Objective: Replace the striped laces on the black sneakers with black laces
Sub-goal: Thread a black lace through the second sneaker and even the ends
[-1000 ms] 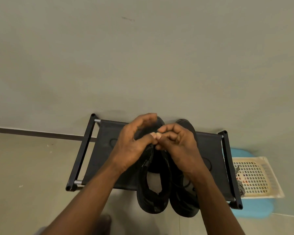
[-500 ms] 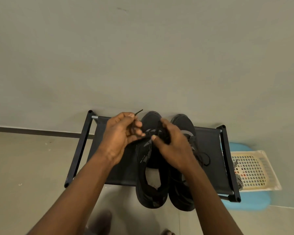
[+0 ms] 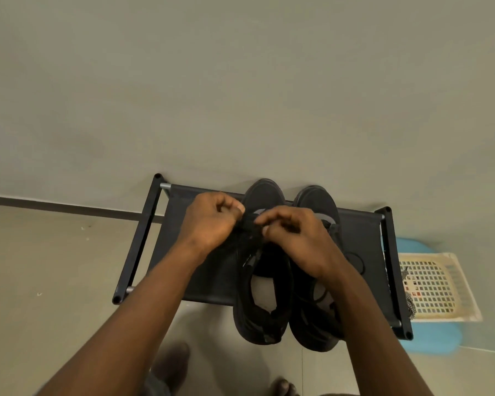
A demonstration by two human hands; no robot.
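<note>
Two black sneakers stand side by side on a low black shoe rack (image 3: 360, 241), toes toward the wall. Both my hands work over the lace area of the left sneaker (image 3: 262, 304). My left hand (image 3: 212, 221) has its fingers curled and pinches a black lace (image 3: 247, 222) at the shoe's left side. My right hand (image 3: 295, 235) pinches the same lace from the right, thumb and forefinger close together. The right sneaker (image 3: 316, 201) is partly hidden under my right wrist; dark lace loops show beside it. A striped lace (image 3: 409, 302) hangs over the basket's edge.
A cream plastic basket (image 3: 437, 287) sits on a blue stool (image 3: 429, 338) right of the rack. The rack stands against a grey wall on a tiled floor. My feet show at the bottom edge.
My hands parted half a second ago with the lace end sticking up from the left one, and have come back together over the left sneaker's lace area.
</note>
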